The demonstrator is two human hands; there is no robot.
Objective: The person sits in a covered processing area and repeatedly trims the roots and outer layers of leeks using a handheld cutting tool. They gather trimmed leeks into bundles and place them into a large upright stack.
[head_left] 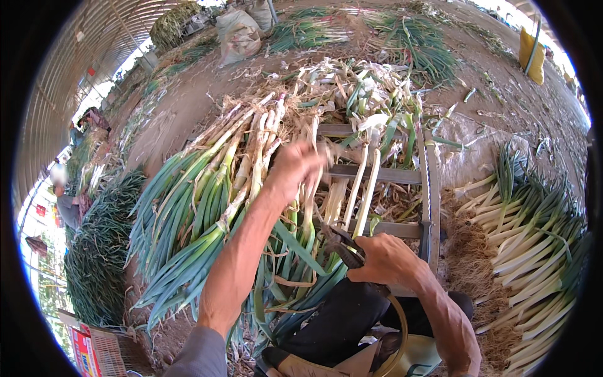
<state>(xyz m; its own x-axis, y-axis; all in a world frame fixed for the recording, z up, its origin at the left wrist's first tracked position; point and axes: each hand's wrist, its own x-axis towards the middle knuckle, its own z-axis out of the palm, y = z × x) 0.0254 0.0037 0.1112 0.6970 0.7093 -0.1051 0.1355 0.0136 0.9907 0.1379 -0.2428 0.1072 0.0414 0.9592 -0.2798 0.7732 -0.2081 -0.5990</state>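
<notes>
My left hand [300, 168] reaches over the middle of a metal rack, somewhat smeared by motion. Its fingers are closed round the upper white shank of a long green onion [308, 220], whose green leaves hang toward my lap. In my right hand [391, 261] is a black air blow gun [345, 246], with a yellowish hose [399, 333] curving down from it. The gun's front end lies close to the lower part of the onion stalks. Just right of my left hand lie two pale stalks [372, 182]. A heap of unpeeled green onions [210, 173], roots facing away, spreads to the left.
The metal rack [402, 174] has bars with husks beneath. Peeled waste [370, 88] is heaped at its far end. White-shanked onions [521, 270] lie in rows at right. At left are a green pile [103, 251], a crate [110, 355] and another person [68, 204]. A sack [239, 38] stands behind.
</notes>
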